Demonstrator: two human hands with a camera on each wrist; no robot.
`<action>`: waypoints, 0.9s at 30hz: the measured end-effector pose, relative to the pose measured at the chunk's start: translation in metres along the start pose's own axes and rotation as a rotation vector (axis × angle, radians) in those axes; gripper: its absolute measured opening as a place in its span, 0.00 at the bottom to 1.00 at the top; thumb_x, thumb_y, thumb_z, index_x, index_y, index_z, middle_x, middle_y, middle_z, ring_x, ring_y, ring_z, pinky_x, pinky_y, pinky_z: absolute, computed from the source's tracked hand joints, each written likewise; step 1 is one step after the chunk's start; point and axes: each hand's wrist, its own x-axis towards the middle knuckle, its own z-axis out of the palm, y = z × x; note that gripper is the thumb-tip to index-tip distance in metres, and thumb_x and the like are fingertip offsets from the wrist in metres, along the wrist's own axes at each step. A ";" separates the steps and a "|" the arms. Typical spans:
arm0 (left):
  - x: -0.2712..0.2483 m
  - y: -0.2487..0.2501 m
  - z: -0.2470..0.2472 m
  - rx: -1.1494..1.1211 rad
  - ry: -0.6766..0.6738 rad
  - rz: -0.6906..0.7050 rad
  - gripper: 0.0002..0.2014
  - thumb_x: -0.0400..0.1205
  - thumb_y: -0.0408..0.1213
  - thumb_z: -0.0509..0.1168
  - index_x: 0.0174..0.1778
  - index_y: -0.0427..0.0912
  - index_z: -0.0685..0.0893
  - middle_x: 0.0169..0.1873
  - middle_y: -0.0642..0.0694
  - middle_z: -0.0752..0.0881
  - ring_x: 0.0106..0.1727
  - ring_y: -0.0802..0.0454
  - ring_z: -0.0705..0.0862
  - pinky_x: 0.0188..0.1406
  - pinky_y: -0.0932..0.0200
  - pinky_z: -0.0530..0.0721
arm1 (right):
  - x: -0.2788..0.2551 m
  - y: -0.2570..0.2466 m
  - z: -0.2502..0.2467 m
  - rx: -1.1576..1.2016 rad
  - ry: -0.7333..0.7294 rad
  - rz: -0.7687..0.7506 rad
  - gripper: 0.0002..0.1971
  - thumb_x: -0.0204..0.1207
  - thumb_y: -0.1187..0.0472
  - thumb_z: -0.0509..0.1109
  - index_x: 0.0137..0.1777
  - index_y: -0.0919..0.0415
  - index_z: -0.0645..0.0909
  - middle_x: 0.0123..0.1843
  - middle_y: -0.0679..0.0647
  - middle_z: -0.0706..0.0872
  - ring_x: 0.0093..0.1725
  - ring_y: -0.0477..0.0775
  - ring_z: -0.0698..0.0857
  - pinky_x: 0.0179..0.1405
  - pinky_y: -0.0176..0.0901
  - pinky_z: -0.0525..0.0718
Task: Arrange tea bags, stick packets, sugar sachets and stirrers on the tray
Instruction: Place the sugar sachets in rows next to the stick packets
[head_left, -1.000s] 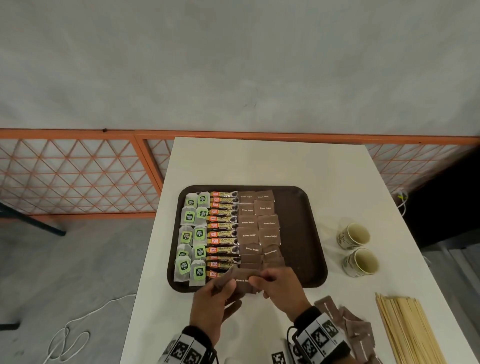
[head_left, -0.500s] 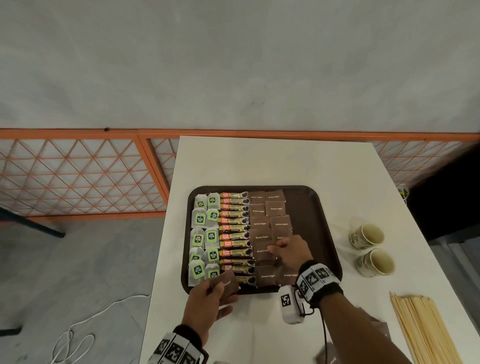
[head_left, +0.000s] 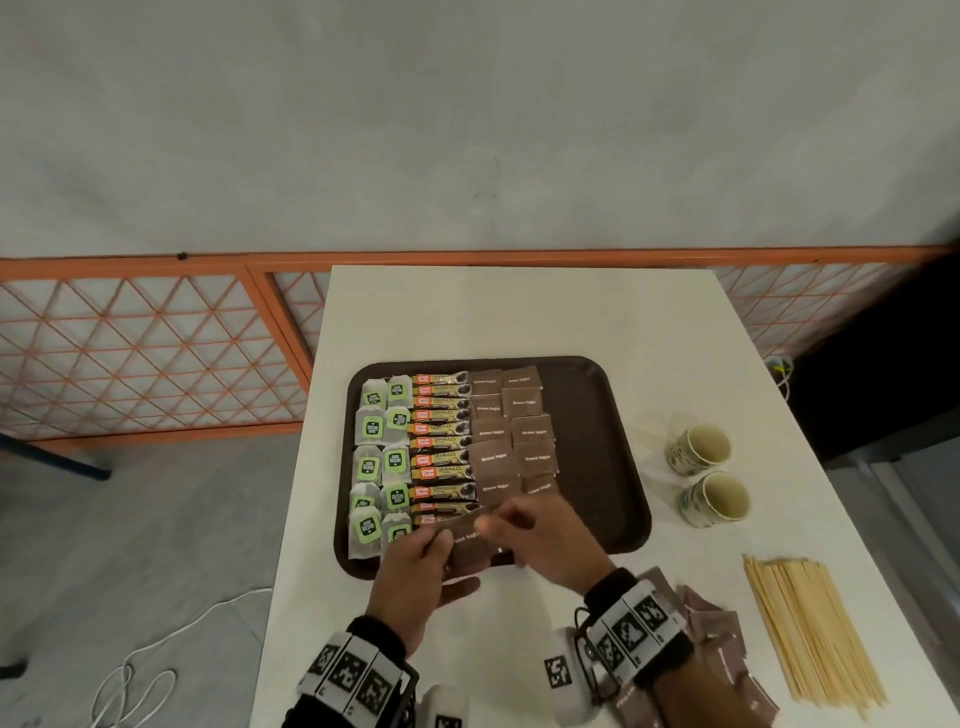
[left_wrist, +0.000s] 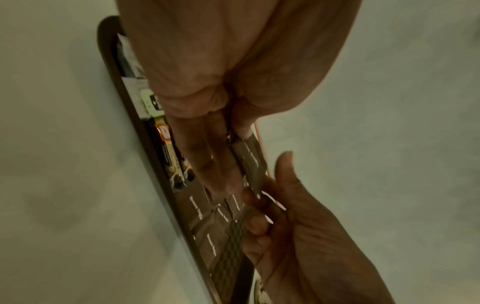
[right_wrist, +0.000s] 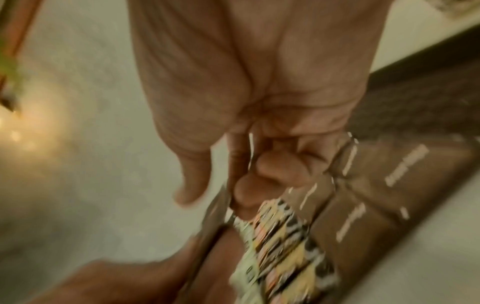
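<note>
So far your dark brown plastic tray holds columns of green-tagged tea bags, stick packets and brown sugar sachets. At its near edge, your left hand grips a sachet stack; your right hand pinches the top one. Beyond its right rim, loose sachets and wooden stirrers wait on the worktop.

Both hands meet at the near middle of the scene, wrists banded with black-and-white patterned marker cuffs. The left hand comes in from the near left, thumb on top and fingers curled beneath, pinching a flat brown paper sugar sachet. The right hand reaches from the near right, back upward, fingertips curled onto the same sachet's far edge.
</note>
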 end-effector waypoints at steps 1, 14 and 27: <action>-0.002 -0.001 0.006 0.024 -0.017 0.008 0.14 0.90 0.32 0.53 0.61 0.39 0.84 0.49 0.36 0.92 0.50 0.41 0.92 0.49 0.47 0.90 | -0.007 0.002 0.002 0.073 -0.013 -0.018 0.13 0.78 0.49 0.73 0.45 0.60 0.87 0.33 0.50 0.87 0.28 0.40 0.83 0.31 0.31 0.81; -0.006 -0.025 0.046 0.207 0.062 0.062 0.06 0.76 0.25 0.74 0.47 0.34 0.85 0.39 0.34 0.90 0.37 0.41 0.92 0.40 0.51 0.91 | -0.023 0.056 -0.036 0.294 0.155 0.178 0.05 0.78 0.60 0.74 0.44 0.60 0.90 0.32 0.53 0.87 0.30 0.45 0.80 0.32 0.35 0.78; -0.019 -0.038 0.011 0.505 -0.003 -0.021 0.04 0.80 0.35 0.71 0.48 0.41 0.86 0.40 0.44 0.92 0.39 0.50 0.91 0.37 0.62 0.87 | 0.048 0.077 -0.043 0.122 0.354 0.443 0.07 0.73 0.54 0.78 0.41 0.56 0.88 0.38 0.49 0.90 0.39 0.45 0.87 0.41 0.40 0.87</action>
